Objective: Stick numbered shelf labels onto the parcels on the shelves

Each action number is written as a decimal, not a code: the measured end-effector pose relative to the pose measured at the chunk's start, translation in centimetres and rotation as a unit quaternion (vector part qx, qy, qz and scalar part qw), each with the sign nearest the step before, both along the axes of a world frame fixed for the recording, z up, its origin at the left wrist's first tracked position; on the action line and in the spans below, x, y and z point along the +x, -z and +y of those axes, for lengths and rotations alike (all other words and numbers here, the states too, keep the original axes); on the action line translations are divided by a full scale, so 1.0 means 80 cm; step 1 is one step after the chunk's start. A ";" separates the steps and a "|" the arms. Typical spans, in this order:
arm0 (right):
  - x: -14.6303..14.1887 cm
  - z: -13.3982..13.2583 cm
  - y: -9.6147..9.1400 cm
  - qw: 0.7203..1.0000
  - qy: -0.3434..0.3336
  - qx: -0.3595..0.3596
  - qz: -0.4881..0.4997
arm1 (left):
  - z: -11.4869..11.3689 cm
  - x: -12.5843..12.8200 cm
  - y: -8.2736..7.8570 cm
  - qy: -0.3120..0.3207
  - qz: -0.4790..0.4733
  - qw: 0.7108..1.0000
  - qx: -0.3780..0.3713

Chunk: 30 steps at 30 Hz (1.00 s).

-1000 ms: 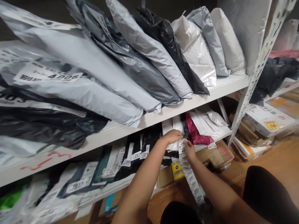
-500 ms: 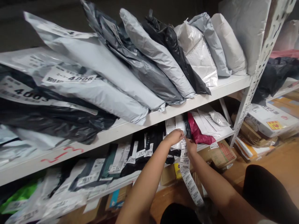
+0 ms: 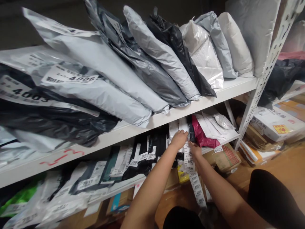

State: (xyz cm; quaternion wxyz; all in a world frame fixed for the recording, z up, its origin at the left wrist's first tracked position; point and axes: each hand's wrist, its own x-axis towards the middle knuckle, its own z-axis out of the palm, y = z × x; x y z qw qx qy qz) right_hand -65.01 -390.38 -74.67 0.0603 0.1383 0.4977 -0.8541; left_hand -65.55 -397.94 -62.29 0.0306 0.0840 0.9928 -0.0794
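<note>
Below the upper shelf, a long white strip of numbered labels (image 3: 190, 160) hangs down between my forearms, its lower end curling towards the floor. My right hand (image 3: 195, 149) is closed, pinching the strip's right edge near the top. My left hand (image 3: 179, 139) is closed at the strip's upper end with its fingers bent; the fingertips are partly hidden. Just behind my hands stand white plastic mailers (image 3: 173, 127) on the lower shelf. To their right is a magenta mailer (image 3: 202, 132), close to my right hand but apart from it.
Grey, white and black mailers (image 3: 152, 54) lean along the upper shelf (image 3: 152, 122). Labelled mailers (image 3: 121, 162) line the lower one. A perforated white post (image 3: 262, 82) rises at right. Cartons (image 3: 227, 157) and a yellow package (image 3: 183, 174) sit beneath; my knee (image 3: 271, 187) is near.
My left hand has shifted slightly, its fingers less tightly bunched. The label strip's lower part has swung a little, and the view has moved slightly.
</note>
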 end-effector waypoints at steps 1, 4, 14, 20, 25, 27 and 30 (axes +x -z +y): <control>0.002 0.001 -0.001 1.000 0.001 -0.008 -0.004 | 0.001 0.002 0.000 -0.006 0.008 1.000 -0.005; 0.011 0.005 -0.004 0.999 -0.020 -0.041 -0.016 | 0.001 0.006 0.002 -0.019 0.024 0.999 -0.016; 0.045 0.057 0.010 0.999 -0.048 -0.009 0.020 | 0.012 0.007 -0.007 0.058 0.053 0.997 -0.001; 0.036 0.073 0.005 0.996 -0.029 -0.006 0.082 | 0.003 -0.003 -0.022 0.191 -0.055 0.979 0.051; 0.031 0.070 0.004 0.996 -0.030 -0.017 0.079 | 0.000 -0.006 -0.019 0.175 -0.104 0.974 0.097; 0.028 0.065 0.002 0.995 -0.055 -0.025 0.081 | 0.001 -0.008 -0.020 0.152 -0.113 0.974 0.120; 0.021 0.057 -0.001 0.993 -0.088 -0.030 0.078 | 0.004 -0.015 -0.025 0.114 -0.126 0.974 0.150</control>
